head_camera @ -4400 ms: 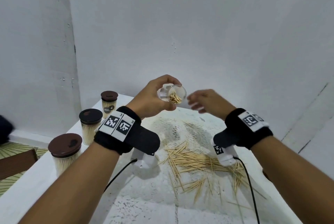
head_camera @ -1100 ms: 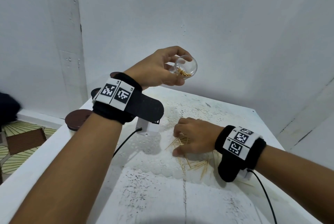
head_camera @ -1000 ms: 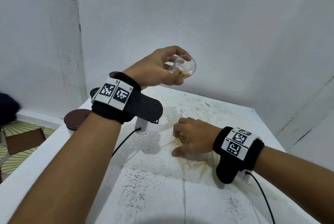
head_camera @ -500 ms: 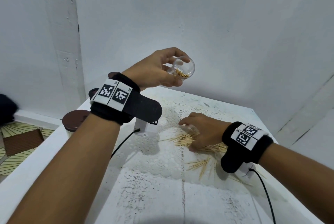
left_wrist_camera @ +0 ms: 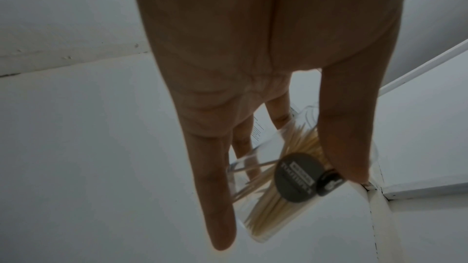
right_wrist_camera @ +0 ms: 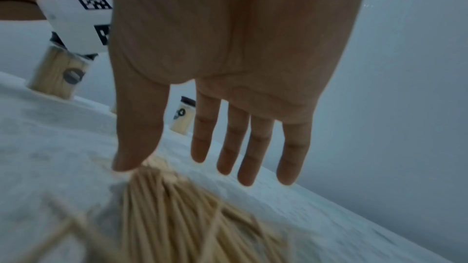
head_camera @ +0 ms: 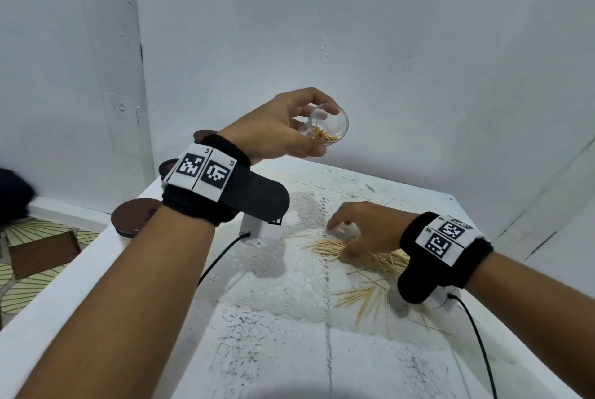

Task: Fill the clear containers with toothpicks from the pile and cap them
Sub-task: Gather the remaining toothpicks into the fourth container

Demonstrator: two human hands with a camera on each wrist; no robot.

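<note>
Hardly any words can be read

The clear container has a dark round sticker near the bottom middle of the left wrist view, but its letters are too blurry to read. The wrist bands left of the middle in the head view show black and white square codes with tiny letters beside them, too small to be sure of. The paper behind the container has small print that cannot be read.
</note>
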